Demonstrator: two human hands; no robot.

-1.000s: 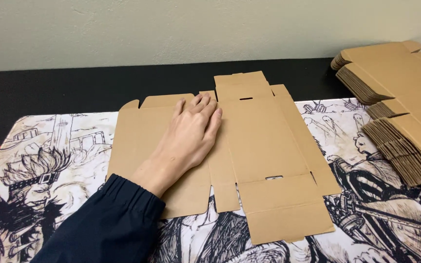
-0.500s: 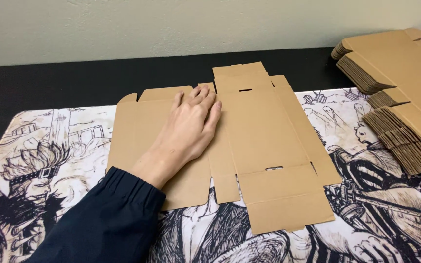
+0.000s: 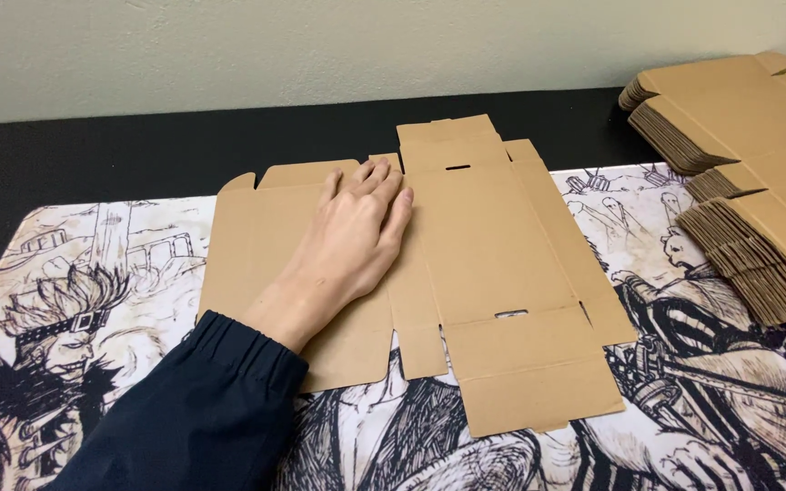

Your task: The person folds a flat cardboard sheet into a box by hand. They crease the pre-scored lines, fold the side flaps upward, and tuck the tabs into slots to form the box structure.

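Note:
A flat, unfolded brown cardboard box blank [image 3: 493, 245] lies on a printed black-and-white desk mat [image 3: 93, 300]. My left hand [image 3: 347, 241], in a dark blue sleeve, rests palm down on the blank's left panels. Its fingers are stretched flat and point toward the far edge, reaching the crease next to the middle panel. It grips nothing. My right hand is out of view.
Stacks of flat cardboard blanks [image 3: 757, 164] are piled at the right, overlapping the mat's right edge. The mat lies on a black table [image 3: 120, 155] that runs back to a pale wall [image 3: 320, 45].
My left hand stays flat on the same panels. The view has shifted a little, so the blank and stacks sit slightly higher in the frame.

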